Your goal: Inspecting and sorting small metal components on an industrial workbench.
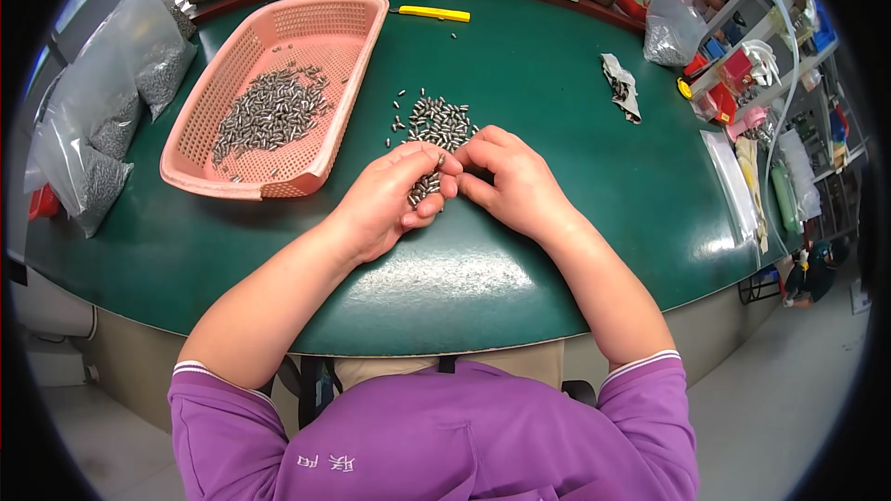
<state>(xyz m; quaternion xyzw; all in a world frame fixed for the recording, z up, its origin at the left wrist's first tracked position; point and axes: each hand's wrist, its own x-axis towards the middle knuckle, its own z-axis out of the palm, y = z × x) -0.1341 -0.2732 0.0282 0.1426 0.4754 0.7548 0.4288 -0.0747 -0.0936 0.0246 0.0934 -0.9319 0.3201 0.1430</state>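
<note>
My left hand (pixel 394 193) is cupped palm-up around a handful of small metal pieces (pixel 424 189), just in from the middle of the counter's near edge. I take it that the curled fingers make a bowl, so the short, rounded cylinders can't roll off. My right hand (pixel 506 172) meets it from the right, thumb and forefinger bent in against the left fingertips; I can't tell whether that grip has a piece between its tips. Both forearms lie in over the near edge, which probably steadies such fine handling.

Just beyond my fingers, toward the far edge, lies a loose pile (pixel 438 121) of the same pieces, with strays at its left side; I'd guess it sits there to be within short reach. To the left, slanted toward the far edge, stands a pink basket (pixel 317 30) with a heap of pieces (pixel 271 109) in it; its walls seem meant to contain them, though the near right one would get in the way of a low reach from the left.

A yellow cutter (pixel 434 14) lies by the basket's far corner. Filled clear bags (pixel 88 167) crowd the left edge. Toward the right edge lie a crumpled wrapper (pixel 620 88) with dark bits on it and, farther out, flat plastic sleeves (pixel 729 184), all well apart from my hands on the green counter (pixel 445 292).
</note>
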